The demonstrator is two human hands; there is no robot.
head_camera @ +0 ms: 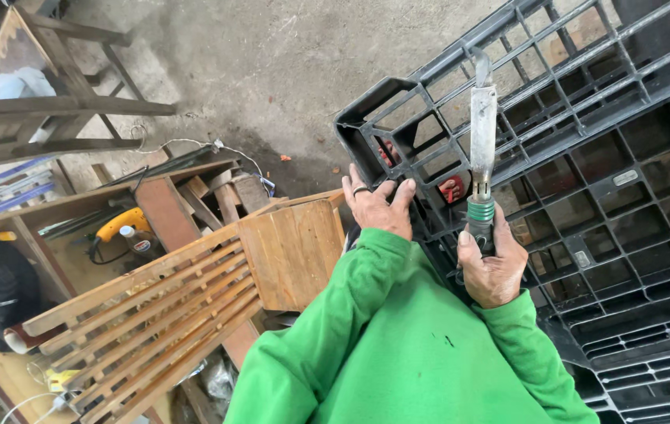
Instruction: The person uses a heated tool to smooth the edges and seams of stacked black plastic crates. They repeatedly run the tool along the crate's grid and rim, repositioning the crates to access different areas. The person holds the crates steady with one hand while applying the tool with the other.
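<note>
My right hand (493,268) grips the dark handle of a heat tool (481,141) with a long grey metal barrel and green collar. The barrel points away from me, its bent tip over the grid of a black plastic pallet (633,133). My left hand (376,206), a ring on one finger, rests flat with fingers spread on the pallet's near corner, beside the tool. Both arms wear green sleeves (397,345).
A slatted wooden frame (178,306) lies at lower left next to the pallet. Behind it are wooden boards, a yellow power tool (119,224), a small bottle and loose wires. A wooden trestle (52,94) stands at upper left on the concrete floor (272,63).
</note>
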